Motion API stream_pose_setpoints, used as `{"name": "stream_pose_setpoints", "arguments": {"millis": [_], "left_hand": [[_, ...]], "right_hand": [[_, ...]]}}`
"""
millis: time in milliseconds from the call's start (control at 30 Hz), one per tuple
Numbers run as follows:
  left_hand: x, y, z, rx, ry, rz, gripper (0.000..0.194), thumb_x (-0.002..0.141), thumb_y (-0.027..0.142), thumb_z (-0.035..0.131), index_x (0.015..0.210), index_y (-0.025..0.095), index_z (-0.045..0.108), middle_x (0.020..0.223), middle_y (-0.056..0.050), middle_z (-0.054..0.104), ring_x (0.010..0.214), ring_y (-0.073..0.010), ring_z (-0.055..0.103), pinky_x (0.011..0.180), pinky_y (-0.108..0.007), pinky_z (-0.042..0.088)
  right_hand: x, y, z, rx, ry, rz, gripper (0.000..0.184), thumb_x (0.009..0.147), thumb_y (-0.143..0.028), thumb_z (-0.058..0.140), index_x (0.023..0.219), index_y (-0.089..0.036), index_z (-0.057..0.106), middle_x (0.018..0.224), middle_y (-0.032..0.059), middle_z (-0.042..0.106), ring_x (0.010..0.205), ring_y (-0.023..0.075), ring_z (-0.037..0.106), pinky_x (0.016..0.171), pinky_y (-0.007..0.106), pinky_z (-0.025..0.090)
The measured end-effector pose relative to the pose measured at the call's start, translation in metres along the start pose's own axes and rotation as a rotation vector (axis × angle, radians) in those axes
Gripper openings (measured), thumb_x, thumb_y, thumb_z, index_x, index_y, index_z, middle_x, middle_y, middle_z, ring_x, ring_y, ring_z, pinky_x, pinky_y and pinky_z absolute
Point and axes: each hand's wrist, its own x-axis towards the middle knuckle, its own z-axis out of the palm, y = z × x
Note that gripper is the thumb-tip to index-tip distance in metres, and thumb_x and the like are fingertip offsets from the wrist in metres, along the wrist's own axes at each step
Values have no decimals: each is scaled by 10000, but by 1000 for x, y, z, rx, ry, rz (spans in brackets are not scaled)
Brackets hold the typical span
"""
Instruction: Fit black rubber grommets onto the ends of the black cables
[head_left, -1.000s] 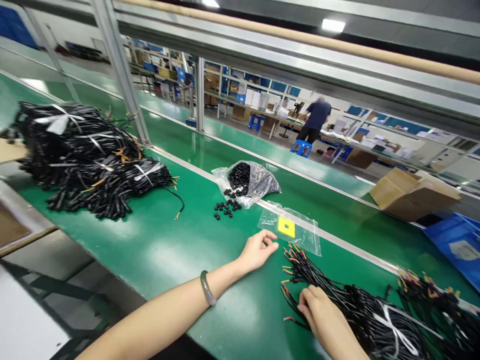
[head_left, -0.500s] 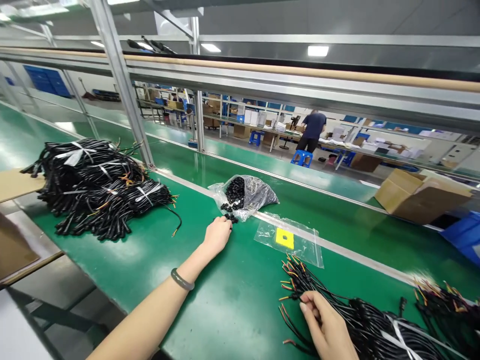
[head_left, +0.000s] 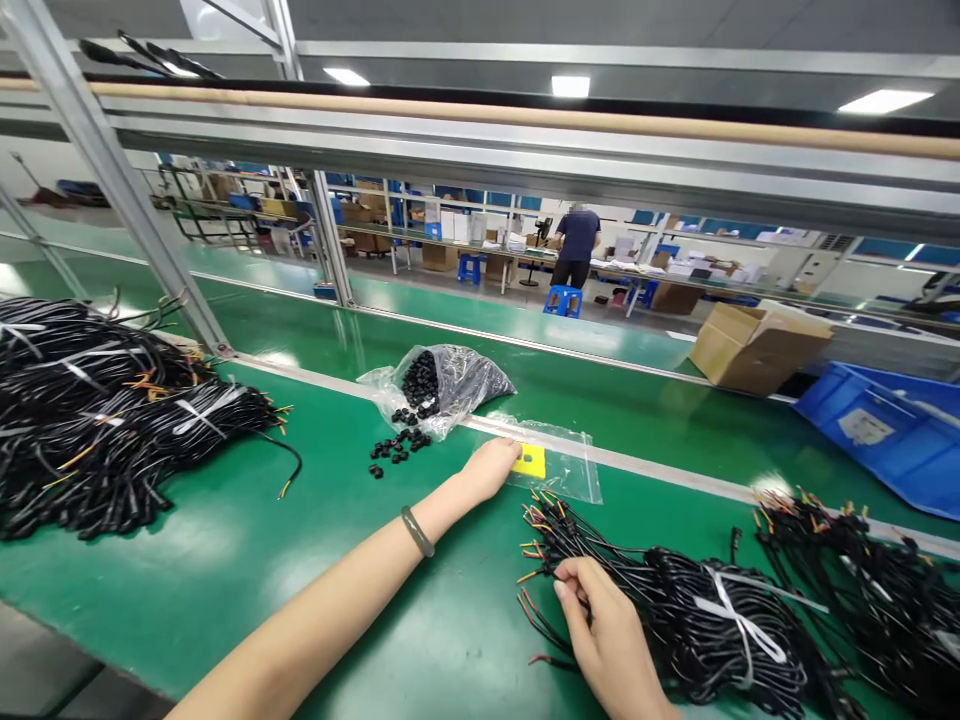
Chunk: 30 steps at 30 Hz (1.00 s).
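Held the left hand point(head_left: 487, 472) at the left edge of a yellow piece point(head_left: 534, 463), narrow at the fingers, but couldn't tell whether pinching it, just touching it, or gripping something small! Pinched, over to the right, a black cable point(head_left: 551, 572) between thumb and index finger of the right hand point(head_left: 604, 620), tight by its end, with an orange wire point(head_left: 528, 577) poking out just left of the fingertips. Had loose cable ends point(head_left: 536, 615) near that same hand on its left, and the main cable bundle point(head_left: 675, 600) spread beyond and to its right.

Lost sight, from the left again, of the left fingertips, turned away behind the hand, and of the yellow piece's left side, covered too. Couldn't settle whether inside or against the clear bag point(head_left: 574, 480) for that piece. Lost the pinched cable's onward run under the right hand; saw a second bundle point(head_left: 870, 570) cut off by the right edge.

Saw the yellow piece flat, with its long axis unreadable. Pointed the pinched end leftward, slightly toward the near edge. Ran the bundle slantwise, wire ends far left, coils near right, with a white tie point(head_left: 726, 598) around them.
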Motion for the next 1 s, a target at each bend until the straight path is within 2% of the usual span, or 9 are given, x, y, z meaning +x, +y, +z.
{"name": "stream_pose_setpoints", "arguments": {"millis": [133,300,433,533,633,767,867,1000], "left_hand": [[4,-6,8,-48,-26,25,200,812,30,481,793,88,671,858,-137,650,887,-227,620,870,-344,477],[6,-11,7,-198,4,1,171,785,32,529,722,100,673,817,-127,664,877,-216,630,890,-335,475],[-3,-3,0,-390,89,-114,155,811,59,552,848,109,694,901,-113,687,885,-207,640,896,-346,487],[-22,13,-4,-570,102,-220,194,872,127,548,1027,80,653,902,-115,694,812,-180,666,772,-296,550],[-48,31,-6,-908,13,-351,186,891,126,546,1034,48,636,857,-112,695,739,-137,675,686,-223,569],[-78,46,-9,-1671,-117,-664,72,830,56,619,881,47,670,771,-84,678,651,-95,657,675,-174,568],[-90,51,-9,-1820,-165,-687,76,778,57,684,852,38,681,726,-88,674,635,-110,661,651,-173,574],[-96,52,-5,-1837,-189,-671,182,709,113,772,851,35,689,702,-93,677,617,-120,662,624,-173,573]], "right_hand": [[0,0,2,-7,-14,24,174,976,-251,368,922,-193,523,812,6,552,691,99,557,619,186,434],[0,1,4,6,-30,47,165,973,-240,376,920,-186,523,823,15,548,711,108,550,624,195,423],[-1,2,4,54,-6,71,159,975,-230,383,921,-181,524,832,19,540,735,106,539,651,191,428],[-1,2,4,80,33,68,145,977,-227,395,964,-191,535,854,14,541,754,99,535,658,182,426],[-1,0,2,80,74,44,132,975,-217,416,1017,-207,541,884,4,555,780,89,546,677,171,427],[0,-4,-1,75,92,-12,144,969,-190,434,1034,-214,561,928,2,577,852,80,562,732,152,432],[2,-7,-4,89,88,-40,150,965,-170,439,1030,-210,568,923,5,579,855,79,560,756,154,431],[3,-8,-8,102,53,-33,139,963,-168,445,999,-203,574,907,8,581,838,78,563,738,152,429]]}}
